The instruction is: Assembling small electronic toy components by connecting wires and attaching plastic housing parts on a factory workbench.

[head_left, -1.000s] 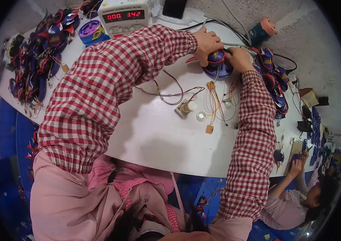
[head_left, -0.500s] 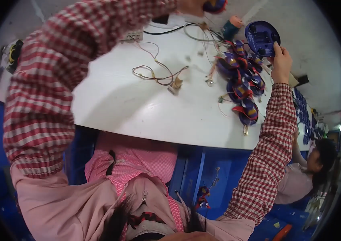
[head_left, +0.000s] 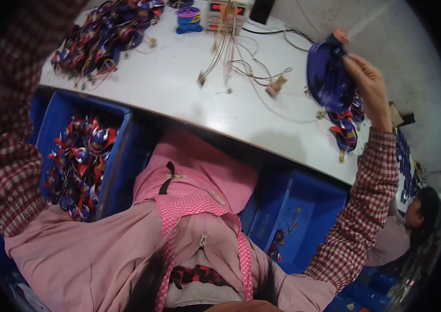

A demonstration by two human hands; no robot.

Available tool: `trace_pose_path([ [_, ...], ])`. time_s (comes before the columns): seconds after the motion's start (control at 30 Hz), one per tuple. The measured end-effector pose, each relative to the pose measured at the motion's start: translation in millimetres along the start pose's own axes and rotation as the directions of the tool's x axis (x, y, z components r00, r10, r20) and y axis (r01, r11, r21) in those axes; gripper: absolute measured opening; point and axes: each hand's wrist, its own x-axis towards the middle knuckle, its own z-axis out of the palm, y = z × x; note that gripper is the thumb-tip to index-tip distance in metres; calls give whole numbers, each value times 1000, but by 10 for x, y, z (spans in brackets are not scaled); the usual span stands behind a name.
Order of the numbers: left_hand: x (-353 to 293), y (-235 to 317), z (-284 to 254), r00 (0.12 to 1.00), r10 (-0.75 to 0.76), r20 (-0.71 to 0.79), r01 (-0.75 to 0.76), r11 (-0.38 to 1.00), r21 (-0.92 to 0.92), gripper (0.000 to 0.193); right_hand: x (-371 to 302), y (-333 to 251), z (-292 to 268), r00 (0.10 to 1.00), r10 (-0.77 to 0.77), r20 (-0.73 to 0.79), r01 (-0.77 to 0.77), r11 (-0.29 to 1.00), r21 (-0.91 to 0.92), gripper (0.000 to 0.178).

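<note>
Your right hand (head_left: 371, 83) is clamping the upper right rim of a dark purple plastic shell (head_left: 328, 78), holding it up over the right part of the white table (head_left: 174, 83). The shell is lying to the left of that grip, its long axis running roughly up and down the view. Your left hand is staying outside the view, so I cannot tell its grip.
</note>
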Motion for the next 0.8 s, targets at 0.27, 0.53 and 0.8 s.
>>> trace_pose_path([
  [0.27, -1017, -561, 1576, 943, -89, 321, -159, 727, 668, 46, 61, 1051, 1251, 966, 181, 185, -144, 970, -196, 27],
  [0.53, -1360, -1081, 2625, 871, -116, 478, -234, 758, 610, 32, 158, 1571, 1654, 941, 307, 145, -248, 913, -325, 30],
  [0.8, -1375, -1122, 2655, 959, 50, 278, -193, 834, 517, 42, -178, 1571, 1578, 994, -15, -110, -50, 821, -568, 32],
])
